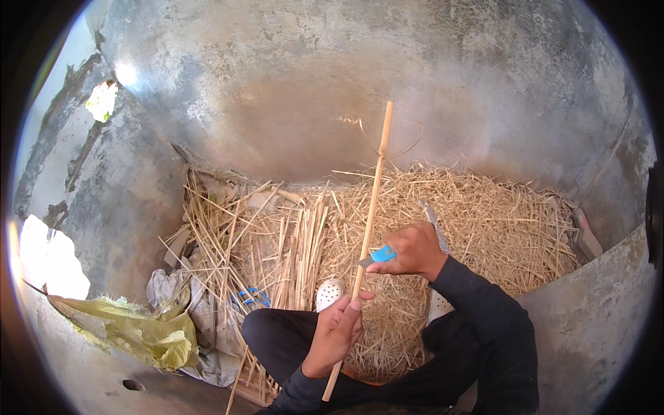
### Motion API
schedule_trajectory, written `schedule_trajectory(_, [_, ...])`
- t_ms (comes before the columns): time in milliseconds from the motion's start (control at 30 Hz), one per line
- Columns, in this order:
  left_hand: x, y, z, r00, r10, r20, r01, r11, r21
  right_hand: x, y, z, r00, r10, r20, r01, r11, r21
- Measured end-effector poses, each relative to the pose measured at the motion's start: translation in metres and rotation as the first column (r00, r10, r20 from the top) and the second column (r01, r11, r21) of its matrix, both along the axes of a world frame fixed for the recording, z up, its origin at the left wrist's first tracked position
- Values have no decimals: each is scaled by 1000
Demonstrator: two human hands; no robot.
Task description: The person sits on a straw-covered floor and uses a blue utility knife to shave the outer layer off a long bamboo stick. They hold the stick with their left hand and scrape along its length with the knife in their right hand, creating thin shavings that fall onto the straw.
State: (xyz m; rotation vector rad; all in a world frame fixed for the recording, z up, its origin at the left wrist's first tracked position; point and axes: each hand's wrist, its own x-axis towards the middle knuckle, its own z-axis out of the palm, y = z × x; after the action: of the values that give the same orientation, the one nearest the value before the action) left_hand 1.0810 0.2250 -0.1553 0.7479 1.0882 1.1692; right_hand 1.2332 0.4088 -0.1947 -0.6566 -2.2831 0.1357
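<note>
A long pale stick [375, 187], bamboo or cane by its look, slants up and away in front of me. My left hand [338, 328] is closed around its lower part, thumb along the top. In my right hand [413, 250] is a blue-handled utility knife [382, 255], its short grey blade lying against the stick just above my left hand. Thin curled shavings [353, 123] hang from the stick near its far end. Below the knife, the fingers of my right hand are folded tight around the handle.
Loose straw-like shavings [484, 235] heap up ahead and to the right. Split sticks [301, 256] lie in a pile on the left, beside a yellow sheet [155, 339] and grey cloth [169, 287]. A stained concrete wall [311, 90] stands close behind. One perforated white shoe [330, 294] shows between.
</note>
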Motion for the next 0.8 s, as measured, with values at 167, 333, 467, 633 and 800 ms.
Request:
schedule_trajectory(167, [2,6,2,1000,-3,4,3,1000,20,3,19,1,999,-43,-22,46,986,163])
schedule_trajectory(333, [3,7,2,1000,3,5,-3,1000,6,2,30,-1,995,-86,-52,95,975,200])
schedule_trajectory(467, [4,2,0,1000,-11,-4,11,1000,-1,3,43,-9,985,-168,-35,172,973,157])
schedule_trajectory(633, [14,-10,0,999,-38,-9,38,998,-49,16,70,-26,921,-385,68,377,920,103])
schedule_trajectory(800, [21,-25,-5,993,-120,1,120,991,-56,44,101,-31,897,-441,-9,439,890,127])
